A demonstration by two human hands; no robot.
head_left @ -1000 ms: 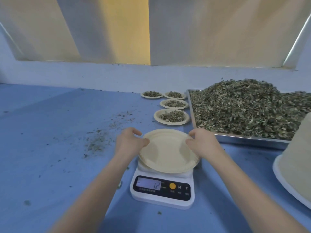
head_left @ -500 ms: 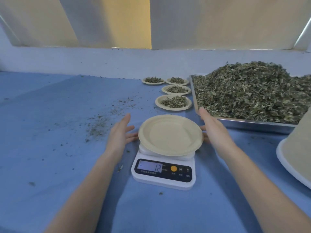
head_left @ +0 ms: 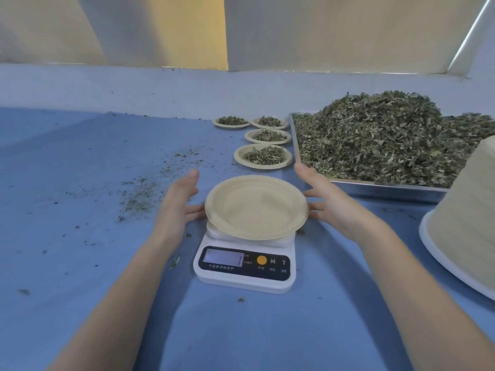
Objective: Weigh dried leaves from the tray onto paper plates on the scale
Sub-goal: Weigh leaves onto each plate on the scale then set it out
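— What's on the scale [head_left: 245, 266]?

— One empty paper plate [head_left: 255, 207], pale tan and round, lying flat on the white weighing platform. The scale sits near the middle of the blue table [head_left: 80, 210]; its dark front panel faces the near edge, and the display is too faint to read.

— And the leaves?

— A tall heap of dried leaves [head_left: 385, 137], grey-green and crumbled, fills the metal tray [head_left: 385, 186] at the far right.

— Any portions done?

— Four filled plates [head_left: 263, 156] lie beyond the scale, just left of the tray, each with a small mound of leaves. A stack of plates [head_left: 471, 223] stands upside down at the right edge.
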